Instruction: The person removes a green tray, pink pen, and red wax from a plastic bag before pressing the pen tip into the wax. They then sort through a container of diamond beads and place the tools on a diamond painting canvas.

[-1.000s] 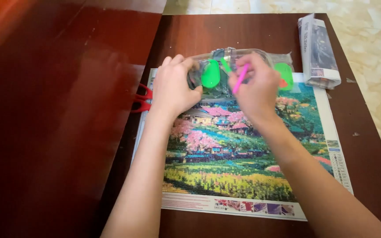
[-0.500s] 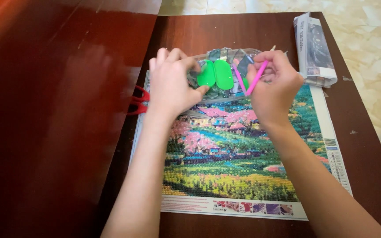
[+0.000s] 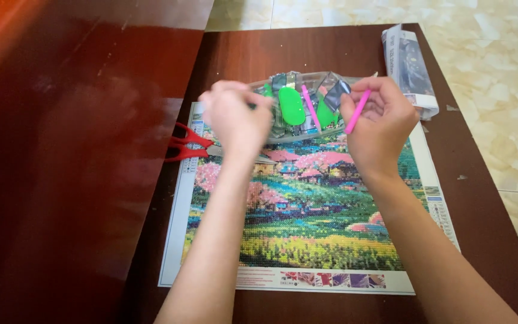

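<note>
A colourful diamond-painting canvas (image 3: 313,222) of a village with pink trees lies on a dark wooden table (image 3: 241,54). At its top edge sits a clear plastic bag (image 3: 298,105) holding green trays, small packets and a second pink pen. My left hand (image 3: 235,117) grips the left end of the bag. My right hand (image 3: 376,123) holds a pink pen (image 3: 358,111) at the bag's right end.
Red-handled scissors (image 3: 188,144) lie at the canvas's left edge, beside my left hand. A rolled printed packet (image 3: 409,66) rests at the table's far right corner. A larger reddish wooden surface (image 3: 61,150) adjoins on the left; tiled floor (image 3: 499,72) lies to the right.
My right hand has drawn the pink pen out of the bag and off to the right. My left hand stays on the bag's left end.
</note>
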